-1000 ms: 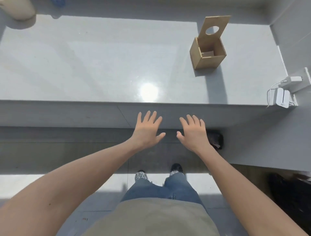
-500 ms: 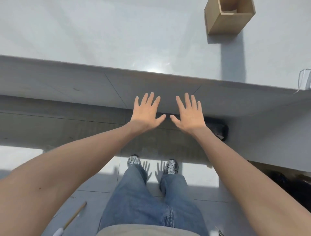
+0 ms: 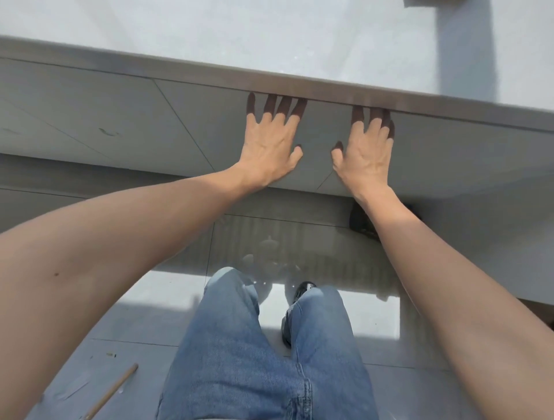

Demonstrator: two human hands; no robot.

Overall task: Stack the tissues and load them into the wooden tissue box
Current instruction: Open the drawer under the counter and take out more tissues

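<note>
Both hands empty, fingers straight and spread, side by side with a gap between. Left hand [image 3: 271, 144] and right hand [image 3: 367, 150] reach fwd toward cabinet front [image 3: 192, 108], fingertips in shadow right under overhanging countertop edge [image 3: 329, 90]. Can't tell if tips touch the panel or hover just off it. Thumbs point inward toward each other.

Head view only, angled steeply down. Wooden tissue box [image 3: 431, 2] barely in frame: just a sliver at top edge, far back on countertop [image 3: 209, 33], well apart from hands, casting a long shadow toward the near edge. No tissues visible anywhere. Jeans [image 3: 245, 344] and a shoe [image 3: 302, 292] on tiled floor [image 3: 135, 314]; thin wooden stick [image 3: 112, 392] lying on floor lower left; dark object [image 3: 364, 223] at cabinet base behind right forearm.

Judgement: task at very start, nothing stacked or loaded. Likely step: locate tissues, poss. behind that panel. To do well: find panel's edge or lip under the overhang, pull evenly w/ both hands, keep body clear of its swing. Then lift gaze so box comes back into view before loading.
</note>
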